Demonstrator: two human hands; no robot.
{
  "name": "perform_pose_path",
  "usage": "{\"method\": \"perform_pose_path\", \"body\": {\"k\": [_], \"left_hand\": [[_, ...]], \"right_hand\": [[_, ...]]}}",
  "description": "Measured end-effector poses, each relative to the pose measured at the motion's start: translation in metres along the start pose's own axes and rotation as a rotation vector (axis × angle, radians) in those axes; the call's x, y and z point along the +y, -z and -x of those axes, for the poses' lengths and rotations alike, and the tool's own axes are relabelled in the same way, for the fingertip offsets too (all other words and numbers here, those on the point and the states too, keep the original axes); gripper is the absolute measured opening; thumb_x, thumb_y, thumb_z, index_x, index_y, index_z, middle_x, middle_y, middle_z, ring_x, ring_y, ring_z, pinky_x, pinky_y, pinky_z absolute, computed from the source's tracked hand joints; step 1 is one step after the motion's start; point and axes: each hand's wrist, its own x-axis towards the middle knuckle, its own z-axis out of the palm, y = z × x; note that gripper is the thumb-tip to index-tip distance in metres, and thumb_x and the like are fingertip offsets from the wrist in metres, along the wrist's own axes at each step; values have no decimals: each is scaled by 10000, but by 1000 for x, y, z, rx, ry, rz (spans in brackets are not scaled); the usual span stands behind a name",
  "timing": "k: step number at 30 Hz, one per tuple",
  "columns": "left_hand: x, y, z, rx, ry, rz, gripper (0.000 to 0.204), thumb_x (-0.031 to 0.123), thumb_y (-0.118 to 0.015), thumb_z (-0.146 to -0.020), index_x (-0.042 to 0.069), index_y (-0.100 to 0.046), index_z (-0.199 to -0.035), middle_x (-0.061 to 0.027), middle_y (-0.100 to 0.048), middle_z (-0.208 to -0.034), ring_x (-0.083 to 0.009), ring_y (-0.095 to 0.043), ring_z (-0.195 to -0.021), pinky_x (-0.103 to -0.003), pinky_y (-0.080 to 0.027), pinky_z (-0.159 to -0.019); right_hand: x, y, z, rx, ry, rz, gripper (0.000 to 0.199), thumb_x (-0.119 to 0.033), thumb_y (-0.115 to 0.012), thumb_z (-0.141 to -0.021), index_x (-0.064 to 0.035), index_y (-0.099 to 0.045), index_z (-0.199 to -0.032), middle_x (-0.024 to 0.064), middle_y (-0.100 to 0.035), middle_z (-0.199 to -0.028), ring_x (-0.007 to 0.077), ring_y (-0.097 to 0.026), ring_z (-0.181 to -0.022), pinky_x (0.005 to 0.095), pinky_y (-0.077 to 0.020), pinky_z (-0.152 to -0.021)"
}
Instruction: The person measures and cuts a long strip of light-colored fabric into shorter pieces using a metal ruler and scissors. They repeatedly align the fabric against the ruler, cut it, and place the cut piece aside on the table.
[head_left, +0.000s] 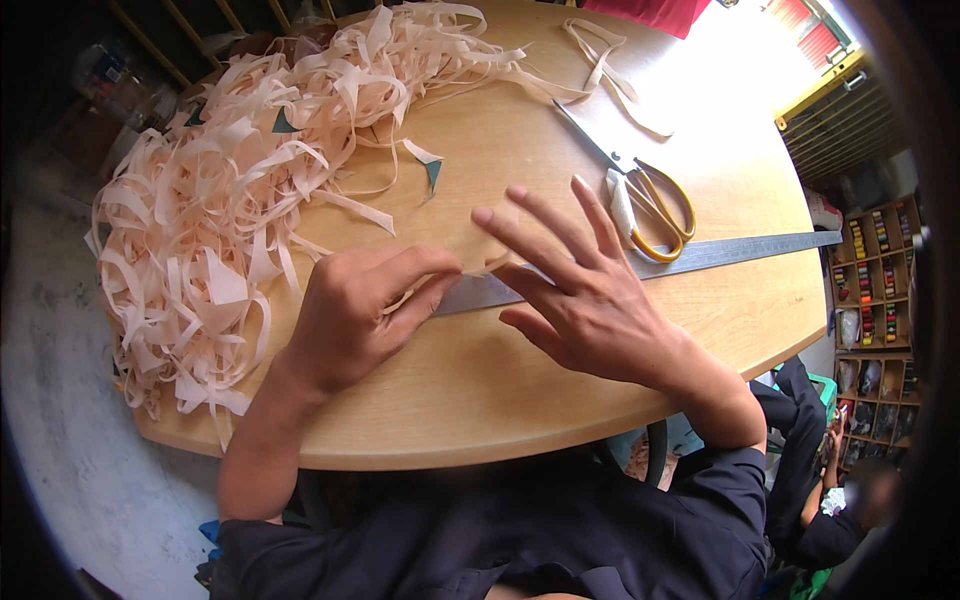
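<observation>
My left hand (350,310) is closed in a pinch, thumb against forefinger, over the near end of a long metal ruler (735,249). Anything between those fingertips is too small to make out. Close on its right, my right hand (580,275) has its fingers spread above the ruler; a faint pale bit shows by one fingertip, but I cannot tell what it is. Beyond that hand lie large scissors (645,195) with yellow handles, one wrapped in white, blades pointing away to the left. Their handles rest across the ruler's edge.
A big tangled heap of pale peach fabric strips (230,210) covers the table's left side. One loose strip (600,75) lies at the back, and a small dark green scrap (432,176) beside the heap. Shelves with thread spools (870,270) stand right; a seated person (820,500) is below them.
</observation>
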Motion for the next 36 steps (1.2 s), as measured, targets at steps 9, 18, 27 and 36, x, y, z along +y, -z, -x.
{"method": "perform_pose_path", "body": {"k": [9,18,27,36], "left_hand": [[4,11,5,100,353,178,163,163,-653,-969,4,-663,-934,-49,-547,-651,-107,-486,-557,-288,-354,-520],[0,17,14,15,487,476,236,217,-467,-895,11,-509,-787,-19,-394,-696,-102,-379,-683,-301,-290,-607],[11,-7,12,97,539,523,182,111,-531,-1060,39,-532,-894,92,-399,-707,9,-305,-644,-214,-239,-554],[13,-12,14,118,565,532,148,92,-571,-1068,29,-565,-934,102,-419,-676,21,-299,-603,-214,-229,-516]], "right_hand": [[47,61,20,628,-304,122,249,5,-750,-873,-19,-696,-1115,117,-727,-1204,266,-685,-1157,405,-524,-1035],[31,3,288,1545,-1016,418,290,-122,-509,-1009,81,-704,-1083,139,-699,-894,190,-642,-733,314,-550,-673],[-66,-199,605,144,-1870,294,364,-345,-699,-921,5,-679,-1018,235,-722,-958,445,-684,-904,495,-522,-829],[-47,-159,556,-279,-2225,408,425,-396,-742,-843,-19,-710,-1035,258,-734,-1107,473,-685,-1068,517,-544,-895]]}}
